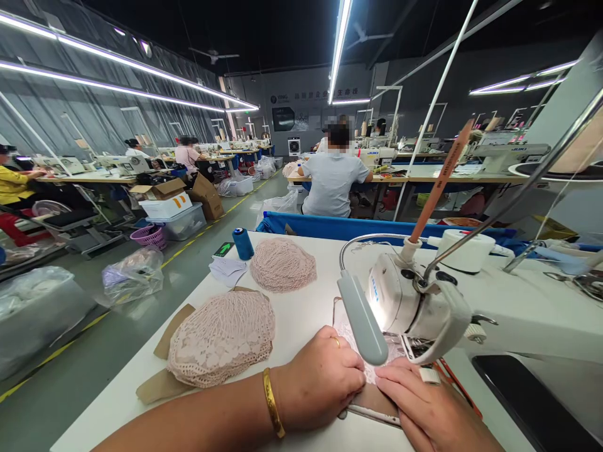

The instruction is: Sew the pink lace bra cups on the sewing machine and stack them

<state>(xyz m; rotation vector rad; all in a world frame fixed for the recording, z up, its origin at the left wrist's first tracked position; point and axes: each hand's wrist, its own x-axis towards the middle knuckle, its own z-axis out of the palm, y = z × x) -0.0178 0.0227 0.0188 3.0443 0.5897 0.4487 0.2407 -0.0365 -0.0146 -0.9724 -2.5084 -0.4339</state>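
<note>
Beside the needle area of the white sewing machine, my left hand is closed, its bent fingers gripping the edge of a pale pink lace piece. A gold bangle and a ring are on that arm and hand. My right hand rests with outstretched fingers on the right side of the lace, next to the presser foot. A grey lamp head hides part of the lace. Left of my hands lies a stack of pink lace pieces on brown card, with a second lace stack behind it.
Behind the stacks stand a blue thread spool and white paper. A pencil sticks up from the machine, near a white thread cone. A black phone-like slab lies at right. A person sits ahead.
</note>
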